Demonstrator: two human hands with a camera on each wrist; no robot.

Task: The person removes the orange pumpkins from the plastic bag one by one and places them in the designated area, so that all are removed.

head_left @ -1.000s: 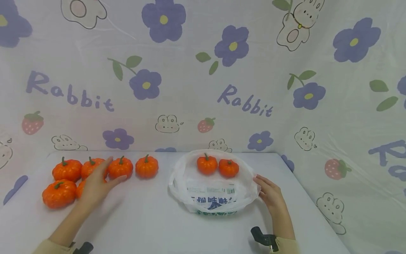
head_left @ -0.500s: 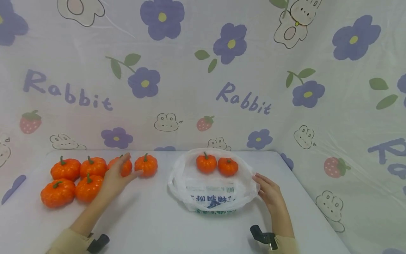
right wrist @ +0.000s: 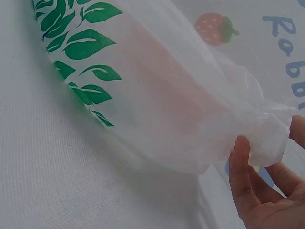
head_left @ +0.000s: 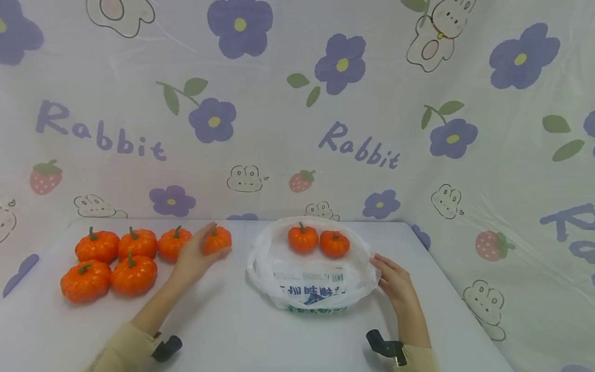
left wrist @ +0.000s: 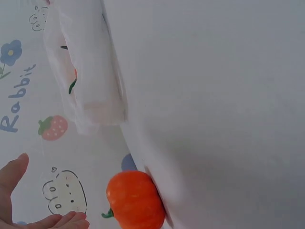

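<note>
One white plastic bag (head_left: 311, 279) lies open on the table (head_left: 232, 330), with blue and green print on its side. Two small orange pumpkins (head_left: 318, 242) with green stems sit inside it. The right hand (head_left: 395, 281) holds the bag's edge with bent fingers. The left hand (head_left: 197, 253) reaches a round orange pumpkin (head_left: 217, 239) just left of the bag and touches it with loose fingers, not gripping. Five more pumpkins (head_left: 116, 256) sit at the left.

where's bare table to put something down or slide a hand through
Bare: the table in front, between both forearms, and the strip between the plastic bag and the pumpkin at the left hand. Crowded: the pumpkin cluster far left.
</note>
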